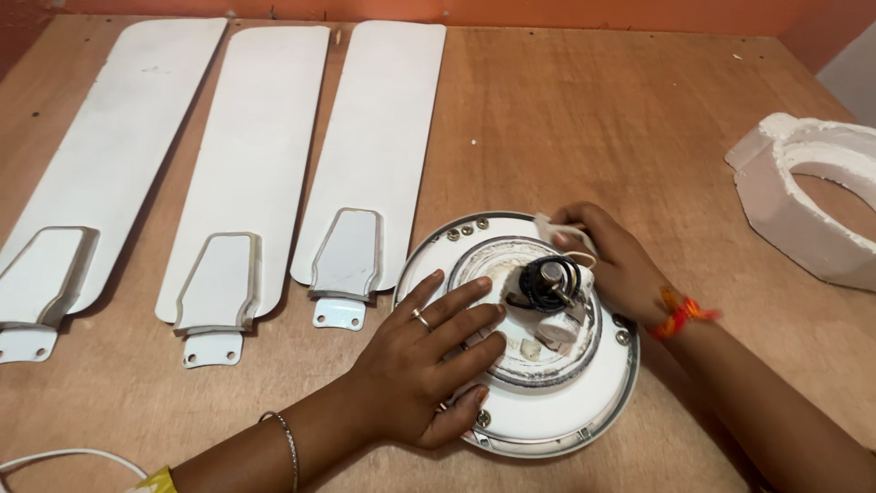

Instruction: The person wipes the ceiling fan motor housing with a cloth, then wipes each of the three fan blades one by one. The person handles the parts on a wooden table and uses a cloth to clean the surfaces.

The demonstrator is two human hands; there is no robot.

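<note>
My left hand (429, 361) lies flat, fingers spread, on the round white ceiling fan motor (529, 365) near the wooden table's (566, 119) front edge, while my right hand (611, 260) pinches a small white piece (550, 228) at its far rim. Black wires (547, 283) coil around the centre shaft. Three white fan blades (251, 164) lie side by side toward the left edge, and a white foam ring (803, 201) sits at the right edge.

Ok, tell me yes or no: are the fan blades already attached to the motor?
No. The three white fan blades lie flat on the wooden table, apart from the motor housing that the left hand rests on.
</note>
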